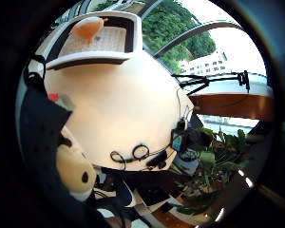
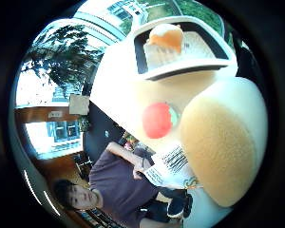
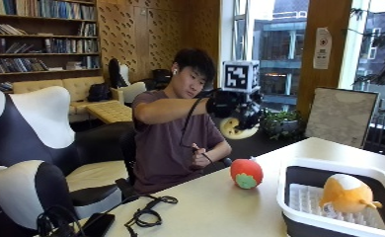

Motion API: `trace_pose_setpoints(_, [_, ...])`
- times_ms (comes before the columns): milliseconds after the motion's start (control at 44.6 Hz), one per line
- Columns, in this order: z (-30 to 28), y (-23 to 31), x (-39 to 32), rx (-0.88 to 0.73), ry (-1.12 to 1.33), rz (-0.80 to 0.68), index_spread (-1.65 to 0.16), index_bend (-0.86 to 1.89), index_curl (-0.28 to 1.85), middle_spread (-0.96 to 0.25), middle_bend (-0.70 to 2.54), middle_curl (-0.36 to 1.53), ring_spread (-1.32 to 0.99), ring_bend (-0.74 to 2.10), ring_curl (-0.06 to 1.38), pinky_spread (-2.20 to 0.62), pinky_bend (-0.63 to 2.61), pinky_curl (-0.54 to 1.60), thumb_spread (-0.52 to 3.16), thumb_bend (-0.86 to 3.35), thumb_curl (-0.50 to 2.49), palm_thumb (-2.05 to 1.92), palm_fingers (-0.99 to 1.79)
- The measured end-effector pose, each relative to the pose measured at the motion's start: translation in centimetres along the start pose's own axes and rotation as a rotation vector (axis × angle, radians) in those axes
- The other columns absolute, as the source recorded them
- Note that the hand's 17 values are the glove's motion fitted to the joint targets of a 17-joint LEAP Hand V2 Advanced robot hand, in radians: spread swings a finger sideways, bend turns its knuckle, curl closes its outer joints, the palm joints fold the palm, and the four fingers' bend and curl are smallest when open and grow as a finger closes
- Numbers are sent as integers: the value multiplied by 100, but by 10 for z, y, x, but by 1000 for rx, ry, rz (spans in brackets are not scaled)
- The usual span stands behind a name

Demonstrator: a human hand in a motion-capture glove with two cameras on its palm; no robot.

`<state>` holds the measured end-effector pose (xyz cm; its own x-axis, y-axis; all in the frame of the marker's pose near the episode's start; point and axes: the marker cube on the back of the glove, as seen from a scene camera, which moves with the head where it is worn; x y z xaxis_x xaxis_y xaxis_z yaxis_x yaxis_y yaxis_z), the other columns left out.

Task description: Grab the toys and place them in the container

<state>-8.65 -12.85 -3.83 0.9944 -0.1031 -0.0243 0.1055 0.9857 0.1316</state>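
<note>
One plush toy [image 3: 240, 129], gripped in my right hand [image 3: 230, 106] high above the table [image 3: 212, 207], may overshoot the container [image 3: 297, 170] at far right if released early.

Open air over the table

Between the raised right hand [image 3: 235, 106] and the container [image 3: 297, 170] nothing stood but the red toy [image 3: 246, 173] on the table [image 3: 212, 207]; an orange toy [image 3: 347, 193] took one corner inside.

- The black-gloved right hand [image 3: 235, 109] is raised at chest height, arm extended forward, fingers curled round a pale yellow plush toy [image 3: 237, 129].
- The bare left hand [image 3: 200, 157] rests fisted near the stomach.
</note>
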Motion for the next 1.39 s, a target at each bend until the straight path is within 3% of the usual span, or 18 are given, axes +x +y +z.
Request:
trace_pose_setpoints(179, [-75, -42, -22, 133, -7, -8, -45, 69, 40, -32, 99, 71, -39, 127, 67, -36, 116, 52, 60, 17, 81, 68, 98])
trace_pose_setpoints(314, [-94, -96, -29, 177, -91, 82, -46, 74, 46, -32, 103, 77, -40, 131, 69, -37, 119, 54, 52, 16, 86, 68, 94])
trace_pose_setpoints(561, [-42, -195, -11, 209, -93, 241, -48, 81, 59, -33, 107, 84, -40, 135, 72, -37, 123, 58, 42, 15, 94, 69, 83])
trace_pose_setpoints(718, [17, -236, 13, 106, -65, 357, -46, 67, 63, -35, 98, 84, -39, 137, 72, -35, 129, 59, 43, 12, 96, 68, 56])
trace_pose_setpoints(763, [34, -240, 12, 30, -71, 362, -41, 53, 62, -36, 80, 79, -37, 137, 72, -35, 135, 61, 53, 8, 95, 63, 26])
trace_pose_setpoints(807, [50, -242, 10, -35, -67, 360, -35, 39, 59, -28, 59, 73, -32, 126, 70, -27, 135, 63, 70, 1, 89, 49, -30])
trace_pose_setpoints(897, [63, -243, 2, -68, -101, 338, -28, 19, 49, -12, 36, 62, -19, 91, 59, -14, 130, 55, 88, -6, 80, 36, -55])
trace_pose_setpoints(1077, [26, -228, -15, -25, -159, 279, -21, 7, 36, 3, 13, 50, -6, 55, 44, -1, 111, 46, 108, -6, 64, 15, -44])
trace_pose_setpoints(1256, [-40, -188, -22, 119, -102, 206, -18, 6, 30, 9, 9, 42, 1, 40, 38, 4, 101, 41, 118, -2, 55, 12, -39])
trace_pose_setpoints(1391, [-61, -149, -33, 121, -11, 120, -18, 7, 26, 10, 9, 36, 3, 35, 36, 6, 96, 38, 123, -1, 51, 13, -34])
